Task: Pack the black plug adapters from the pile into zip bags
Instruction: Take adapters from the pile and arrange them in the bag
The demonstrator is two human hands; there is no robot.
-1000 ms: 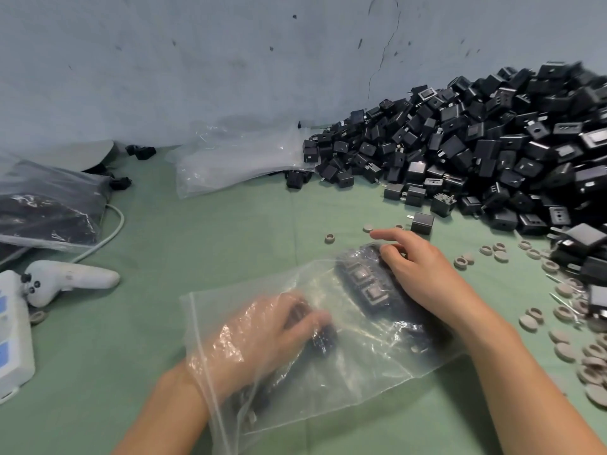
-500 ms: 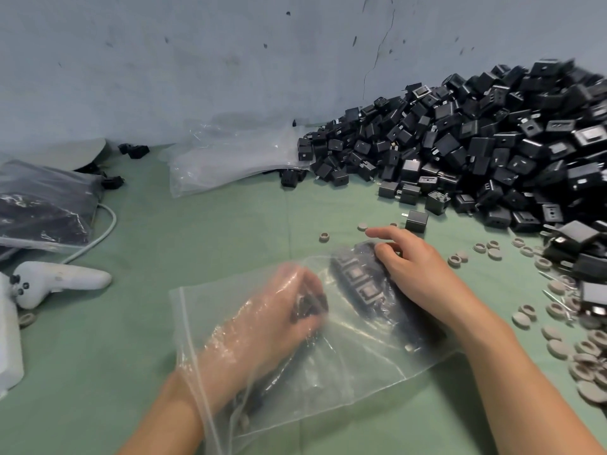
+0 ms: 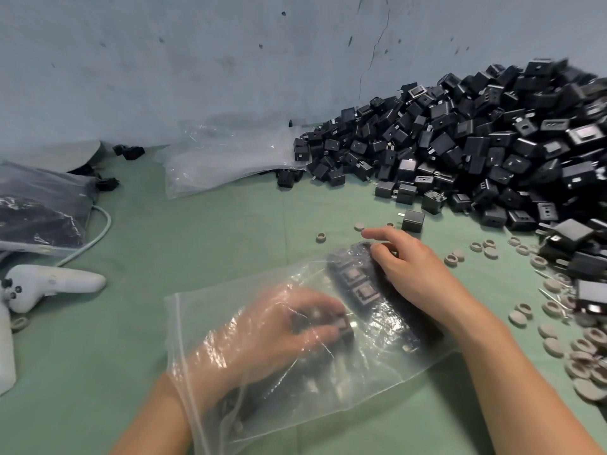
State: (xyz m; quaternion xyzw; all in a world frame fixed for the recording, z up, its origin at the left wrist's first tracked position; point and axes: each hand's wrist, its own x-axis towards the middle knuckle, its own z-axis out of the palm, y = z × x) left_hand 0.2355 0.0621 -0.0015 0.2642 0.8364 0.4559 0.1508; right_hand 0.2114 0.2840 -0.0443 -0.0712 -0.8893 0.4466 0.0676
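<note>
A clear zip bag lies flat on the green table in front of me. My left hand is inside the bag up to the wrist, its fingers curled round a black plug adapter. A row of black adapters lies packed along the bag's far side. My right hand rests on top of the bag at that row, fingers curled over its far end, index finger stretched out. The big pile of black plug adapters fills the right back corner against the wall.
Spare clear zip bags lie at the back middle. A filled bag sits at far left with a white cable and a white controller. Several grey round caps are scattered at the right. One loose adapter stands beyond my right hand.
Inside the bag my left hand has pushed the adapter it holds farther in, toward the packed row. My right hand has stayed on the row.
</note>
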